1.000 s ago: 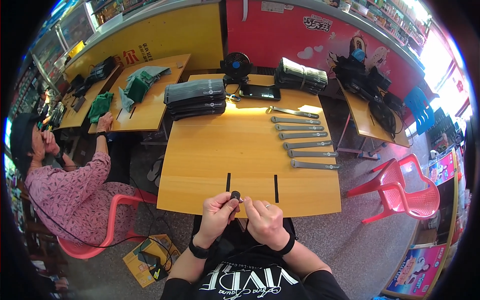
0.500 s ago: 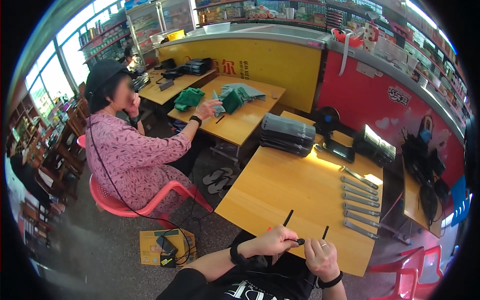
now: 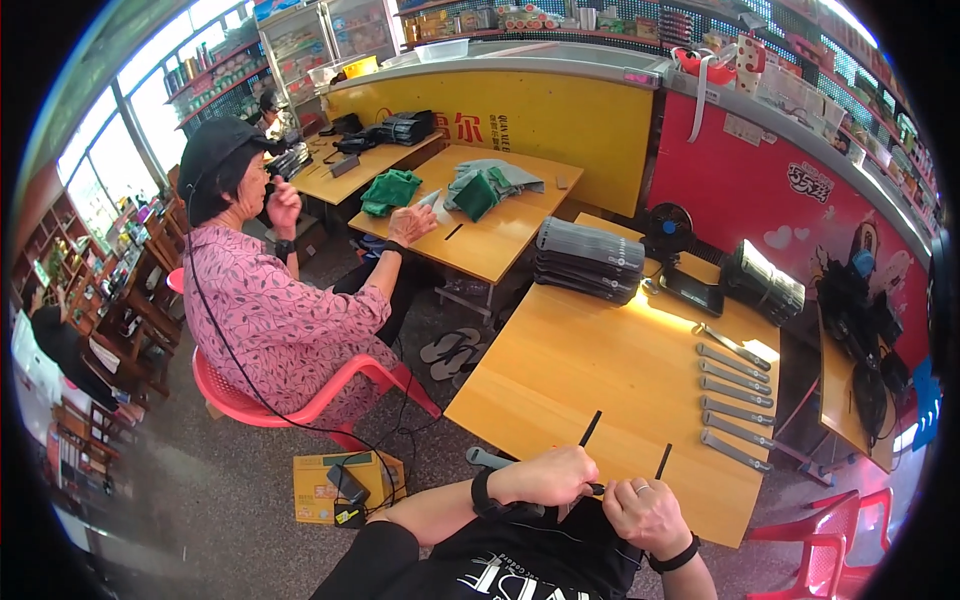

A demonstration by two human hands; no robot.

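Near the table's front edge, my left hand is closed in a pinch, with the small dark end of something showing at its fingertips. Close against it on the right, my right hand, wearing a ring, has its fingers curled around the same spot. Most of what they grip is hidden. A grey rounded strip end sticks out beyond my left forearm; whether it joins the held piece I cannot tell. Two narrow black strips show on the table just past my hands. Several flat grey strips lie in a row at right.
A stack of grey-black pieces, a phone-like black slab, a small fan and a clear-wrapped bundle stand at the table's far side. A seated person works at left beside green cloth. Pink chairs stand at lower right.
My view has shifted slightly, so the scene sits a little to the right. My hands are closer together, and the grey strip end has come into sight by my left forearm.
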